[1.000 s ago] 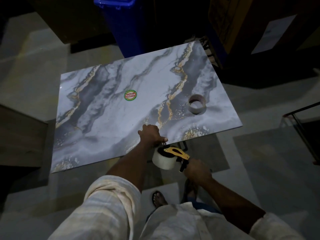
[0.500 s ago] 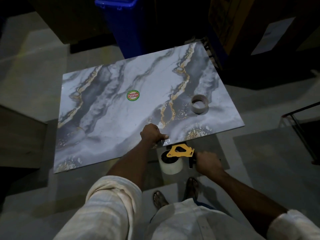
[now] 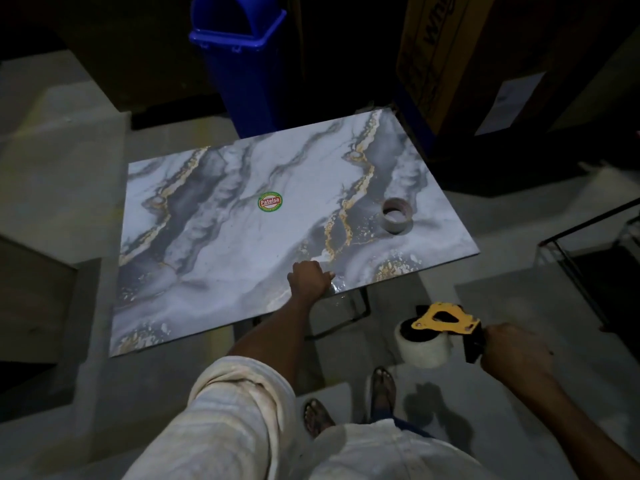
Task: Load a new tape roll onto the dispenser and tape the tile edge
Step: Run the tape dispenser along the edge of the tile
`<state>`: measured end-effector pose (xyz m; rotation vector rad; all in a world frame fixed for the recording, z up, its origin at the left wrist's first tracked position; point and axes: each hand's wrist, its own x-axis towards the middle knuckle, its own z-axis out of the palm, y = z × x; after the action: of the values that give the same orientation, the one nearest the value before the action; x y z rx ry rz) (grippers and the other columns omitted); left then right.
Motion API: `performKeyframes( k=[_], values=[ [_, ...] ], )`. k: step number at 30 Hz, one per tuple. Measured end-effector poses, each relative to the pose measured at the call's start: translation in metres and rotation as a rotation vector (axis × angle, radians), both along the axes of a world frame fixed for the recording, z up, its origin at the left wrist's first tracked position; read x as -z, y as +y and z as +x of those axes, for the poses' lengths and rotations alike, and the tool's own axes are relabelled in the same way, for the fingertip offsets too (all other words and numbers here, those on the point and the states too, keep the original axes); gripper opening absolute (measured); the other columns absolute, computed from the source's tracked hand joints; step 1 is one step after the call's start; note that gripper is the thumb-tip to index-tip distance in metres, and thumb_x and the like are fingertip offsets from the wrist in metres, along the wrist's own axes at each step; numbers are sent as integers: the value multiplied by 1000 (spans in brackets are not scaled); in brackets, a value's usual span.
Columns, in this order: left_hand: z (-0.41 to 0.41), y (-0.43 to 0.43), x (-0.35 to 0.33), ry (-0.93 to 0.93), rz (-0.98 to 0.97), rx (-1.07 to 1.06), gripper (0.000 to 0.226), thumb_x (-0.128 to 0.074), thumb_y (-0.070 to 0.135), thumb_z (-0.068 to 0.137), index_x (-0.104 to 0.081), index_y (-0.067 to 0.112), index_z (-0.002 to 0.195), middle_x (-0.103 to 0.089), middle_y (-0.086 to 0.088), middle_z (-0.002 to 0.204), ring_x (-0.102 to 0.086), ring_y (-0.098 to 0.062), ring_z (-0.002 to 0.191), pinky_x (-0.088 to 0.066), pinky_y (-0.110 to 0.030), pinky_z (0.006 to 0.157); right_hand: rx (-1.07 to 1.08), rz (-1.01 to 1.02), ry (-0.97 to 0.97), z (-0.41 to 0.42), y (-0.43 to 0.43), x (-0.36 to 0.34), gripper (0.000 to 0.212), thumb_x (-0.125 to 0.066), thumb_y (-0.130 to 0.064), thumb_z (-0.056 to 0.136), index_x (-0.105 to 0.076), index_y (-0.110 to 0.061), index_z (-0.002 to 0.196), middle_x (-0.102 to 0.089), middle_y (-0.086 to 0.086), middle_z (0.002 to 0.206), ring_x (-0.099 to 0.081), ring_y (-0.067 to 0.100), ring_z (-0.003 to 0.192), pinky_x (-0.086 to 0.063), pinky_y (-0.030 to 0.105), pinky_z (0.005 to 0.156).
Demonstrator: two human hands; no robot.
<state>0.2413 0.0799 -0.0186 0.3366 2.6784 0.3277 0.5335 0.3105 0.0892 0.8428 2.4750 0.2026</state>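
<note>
A grey marble tile (image 3: pixel 225 244) with gold veins and a round green sticker (image 3: pixel 269 202) lies flat in front of me. My left hand (image 3: pixel 308 280) rests on the tile's near edge, its fingers pressing a shiny strip of clear tape (image 3: pixel 335 285) onto it. My right hand (image 3: pixel 512 351) grips the handle of a yellow tape dispenser (image 3: pixel 446 320), held in the air to the right of and below the tile edge. A white tape roll (image 3: pixel 424 348) sits on the dispenser. An empty tape core (image 3: pixel 397 215) stands on the tile's right part.
A blue bin (image 3: pixel 242 64) stands behind the tile. A large cardboard box (image 3: pixel 440 57) is at the back right. A dark metal frame (image 3: pixel 588 237) is at the right. My sandalled feet (image 3: pixel 349 400) stand on the grey floor below the tile.
My right hand has pulled the dispenser away from the tile edge, to the right and toward me. My left hand has stayed on the tile's near edge.
</note>
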Motion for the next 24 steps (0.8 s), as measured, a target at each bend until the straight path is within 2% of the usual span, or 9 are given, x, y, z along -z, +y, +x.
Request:
performKeyframes(
  k=[2, 4, 8, 10, 12, 14, 17, 21, 24],
  values=[
    [1, -5, -3, -16, 37, -14, 46, -62, 50, 92, -72, 11, 114, -72, -12, 115, -64, -33, 111, -54, -43, 93, 4, -4, 93, 1, -5, -3, 23, -57, -24, 80, -73, -31, 96, -70, -7, 89, -70, 15, 78, -43, 22, 57],
    [3, -15, -5, -25, 100, -71, 38, -61, 42, 93, -70, 10, 113, -71, -13, 115, -66, -33, 108, -55, -43, 93, -13, -30, 214, -11, -18, -6, 22, -59, -26, 78, -72, -27, 95, -70, -2, 85, -70, 21, 77, -48, 25, 60],
    [-7, -36, -19, -59, 234, -229, 33, -65, 37, 92, -69, 4, 93, -74, -18, 99, -69, -36, 98, -56, -39, 79, -85, -47, 469, -62, -62, -7, 16, -75, -23, 64, -69, -18, 78, -67, 9, 64, -68, 33, 59, -48, 29, 52],
    [-15, -42, -38, -241, 453, -338, 47, -60, 44, 98, -70, 0, 87, -73, -20, 85, -70, -34, 81, -54, -36, 65, -122, -40, 584, -90, -84, -7, 16, -78, -20, 64, -66, -18, 74, -64, 9, 58, -65, 33, 54, -46, 30, 48],
    [-22, -46, -58, -511, 633, -446, 64, -38, 58, 104, -69, 4, 93, -69, -15, 83, -64, -29, 70, -49, -30, 57, -117, -74, 642, -116, -99, -10, 16, -74, -22, 68, -59, -18, 73, -64, 9, 61, -66, 34, 59, -45, 32, 49],
    [-38, -52, -70, -647, 770, -501, 80, -22, 68, 102, -68, 4, 95, -69, -15, 85, -64, -30, 73, -51, -34, 62, -126, -102, 660, -139, -107, -12, 21, -73, -27, 68, -57, -16, 76, -65, 10, 66, -65, 35, 63, -42, 32, 50],
    [-60, -62, -83, -689, 887, -564, 97, -15, 79, 94, -75, 4, 108, -75, -22, 104, -70, -39, 98, -57, -48, 84, -158, -139, 704, -164, -109, -17, 27, -79, -24, 62, -58, -13, 76, -63, 11, 66, -63, 36, 61, -38, 32, 50],
    [-79, -70, -105, -598, 942, -531, 93, -17, 80, 94, -71, 8, 113, -73, -13, 103, -67, -28, 97, -53, -43, 84, -243, -92, 858, -196, -94, -24, 25, -78, -8, 59, -57, -12, 71, -57, 13, 61, -57, 37, 57, -38, 35, 48],
    [-90, -73, -112, -653, 960, -385, 105, -26, 95, 77, -67, 12, 127, -73, -12, 120, -68, -28, 113, -55, -46, 86, -313, -16, 901, -228, -77, -30, 21, -75, -4, 65, -57, -13, 75, -56, 12, 66, -54, 35, 63, -39, 39, 56]
  ],
)
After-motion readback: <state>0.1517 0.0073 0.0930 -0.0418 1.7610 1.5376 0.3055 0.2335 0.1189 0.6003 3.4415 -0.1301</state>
